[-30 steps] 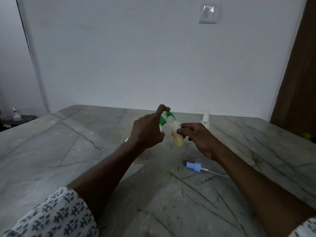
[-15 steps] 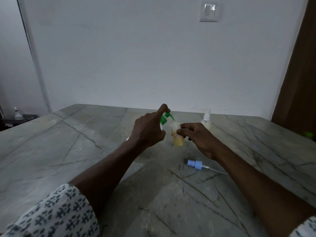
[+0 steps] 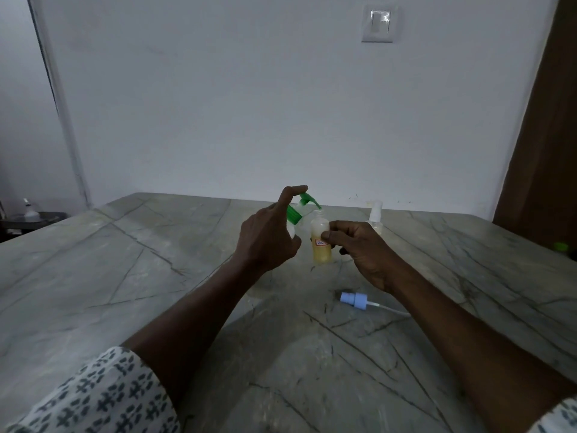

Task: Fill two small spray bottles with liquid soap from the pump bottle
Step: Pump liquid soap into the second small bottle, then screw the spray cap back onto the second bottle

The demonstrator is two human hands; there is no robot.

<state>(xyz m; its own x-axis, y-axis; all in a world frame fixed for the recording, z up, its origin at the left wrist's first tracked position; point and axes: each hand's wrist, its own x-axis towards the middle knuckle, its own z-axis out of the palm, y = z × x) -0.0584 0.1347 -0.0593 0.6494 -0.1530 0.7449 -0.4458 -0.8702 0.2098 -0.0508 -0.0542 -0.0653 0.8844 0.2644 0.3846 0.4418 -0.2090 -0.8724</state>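
Green pump bottle (image 3: 293, 214) in left hand (image 3: 268, 237)

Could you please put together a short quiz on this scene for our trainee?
1. True or false: the blue spray cap lies on the table, off any bottle.
2. What does the right hand hold? A the blue spray cap; B the small open bottle; C nothing.
3. Fill in: the left hand grips the pump bottle, whose pump head is coloured ____.
Key: 1 true; 2 B; 3 green.
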